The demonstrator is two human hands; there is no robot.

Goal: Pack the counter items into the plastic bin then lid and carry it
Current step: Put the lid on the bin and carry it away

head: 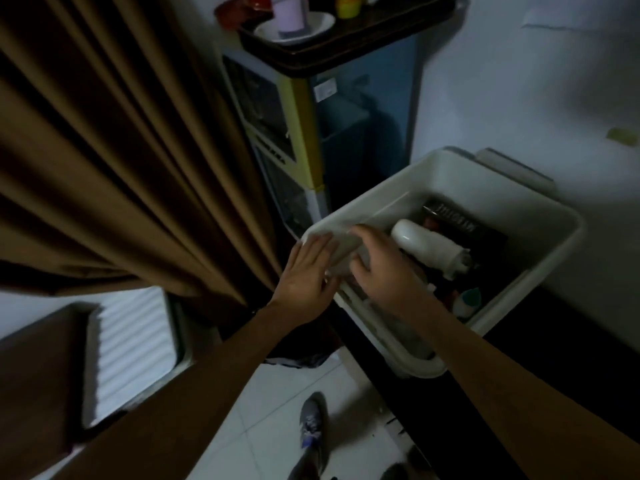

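White moulded-plastic bin sits unlidded on a dark counter against the wall. Inside are a white bottle on its side, a dark flat lettered box and a small teal-capped bottle. Left hand lies flat, fingers straight, on the bin's near corner. Right hand curls over the rim beside it; rim or some pale item beneath, cannot tell. Judged: thin walls will likely flex and feel smooth, load modest, loose contents roll if tipped. Best taken under the rim lip at both ends, kept level.
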